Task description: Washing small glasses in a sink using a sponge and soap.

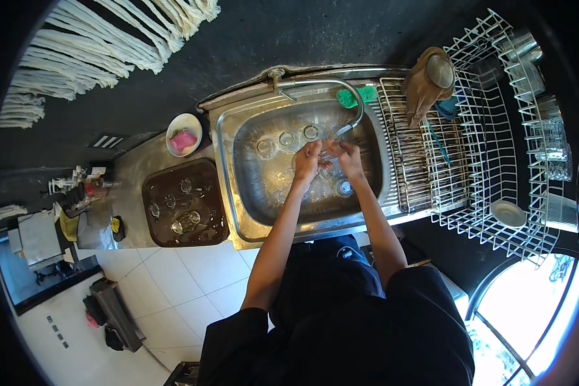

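Observation:
Over the stainless steel sink [251,193], my left hand [308,163] and my right hand [348,158] come together just below the spout of the curved tap [352,89]. A clear drinking glass [327,153] is held between them, largely hidden by my fingers. Several more clear glasses stand in the basin, among them one glass [287,140] behind my left hand and one glass [310,132] near the spout. Close to my right wrist is another glass [344,187] with a bluish-white look. Suds or wet shine cover part of the basin floor.
Left of the sink lies a brown tray [159,227] with several small glasses, below a white bowl [170,144] holding a pink sponge or cloth [183,140]. A green scrubber [350,96] rests behind the tap. White wire racks [492,144] and a brown cloth [417,87] are on the right.

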`<state>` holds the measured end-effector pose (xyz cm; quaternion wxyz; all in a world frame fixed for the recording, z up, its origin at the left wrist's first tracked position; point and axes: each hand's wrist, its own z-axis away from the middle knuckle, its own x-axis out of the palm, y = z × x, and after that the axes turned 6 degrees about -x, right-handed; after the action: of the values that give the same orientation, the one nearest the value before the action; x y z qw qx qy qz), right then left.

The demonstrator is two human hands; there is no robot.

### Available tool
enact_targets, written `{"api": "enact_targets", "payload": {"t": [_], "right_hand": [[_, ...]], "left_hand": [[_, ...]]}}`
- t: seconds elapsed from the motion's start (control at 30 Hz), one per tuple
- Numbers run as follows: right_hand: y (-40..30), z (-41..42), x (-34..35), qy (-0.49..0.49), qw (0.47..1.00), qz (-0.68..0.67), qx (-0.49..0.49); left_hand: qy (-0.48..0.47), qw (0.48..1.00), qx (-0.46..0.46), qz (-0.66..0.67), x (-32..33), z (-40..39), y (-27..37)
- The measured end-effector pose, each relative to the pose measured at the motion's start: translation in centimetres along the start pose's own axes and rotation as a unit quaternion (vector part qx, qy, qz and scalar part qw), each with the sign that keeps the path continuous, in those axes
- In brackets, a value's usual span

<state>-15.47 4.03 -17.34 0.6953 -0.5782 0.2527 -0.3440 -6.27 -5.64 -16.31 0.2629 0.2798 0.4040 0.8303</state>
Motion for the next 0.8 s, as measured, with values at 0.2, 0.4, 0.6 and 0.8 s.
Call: {"api": "enact_targets", "payload": {"t": [0.2, 0.4, 0.6, 0.8], "right_hand": [[0.9, 0.0, 0.4, 0.013, 0.998, -0.036, -0.050], [-0.3, -1.1, 0.4, 0.054, 0.997, -0.031, 0.035], [0.4, -0.6, 1.0, 0.050, 0.997, -0.056, -0.031], [2.3, -1.9, -0.8, 0.058, 0.985, -0.095, 0.130]], "left_hand": [[0.005, 0.993, -0.103, 0.050, -0.1, -0.5, -0.4], [-0.017, 0.998, 0.023, -0.056, 0.7, -0.3, -1.1], [-0.035, 0.981, -0.181, 0.054, -0.5, -1.2, 0.1], [-0.037, 0.997, 0.016, -0.062, 0.4, -0.6, -0.9]]}}
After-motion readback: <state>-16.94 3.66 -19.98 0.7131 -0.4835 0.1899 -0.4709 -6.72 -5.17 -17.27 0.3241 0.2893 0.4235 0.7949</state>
